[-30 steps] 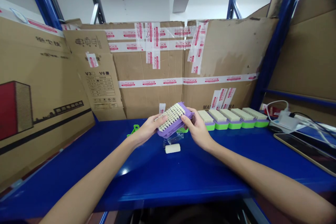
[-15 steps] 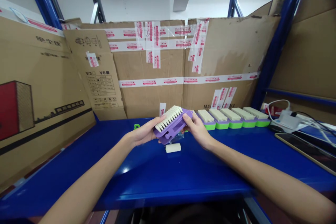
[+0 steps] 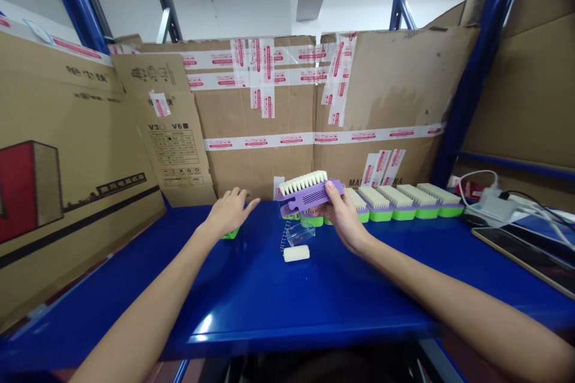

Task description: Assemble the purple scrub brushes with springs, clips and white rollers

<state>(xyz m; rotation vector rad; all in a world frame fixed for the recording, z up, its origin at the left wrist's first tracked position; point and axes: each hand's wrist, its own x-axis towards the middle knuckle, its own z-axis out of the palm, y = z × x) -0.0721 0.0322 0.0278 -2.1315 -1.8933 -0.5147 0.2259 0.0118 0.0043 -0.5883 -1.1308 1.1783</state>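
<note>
My right hand (image 3: 345, 219) grips a purple brush (image 3: 309, 190) with cream bristles facing up, held just above the blue shelf (image 3: 278, 293). Off to the left, my left hand (image 3: 229, 211) lies with fingers spread over a green plastic piece (image 3: 231, 233) on the shelf, holding nothing that I can see. Below the brush sit a small clear plastic part (image 3: 300, 231), a thin metal spring (image 3: 284, 236) and a white soap-like bar (image 3: 296, 253).
A row of finished green-and-purple brushes (image 3: 399, 201) lines the back right. Taped cardboard boxes (image 3: 278, 114) wall the back and both sides. A charger with white cables (image 3: 494, 203) and a flat tablet (image 3: 525, 257) lie at far right. Blue rack posts (image 3: 471, 72) stand behind.
My left hand let go of the purple brush and moved left onto the green piece. My right hand now holds the brush alone, lifted slightly to the right and turned more level.
</note>
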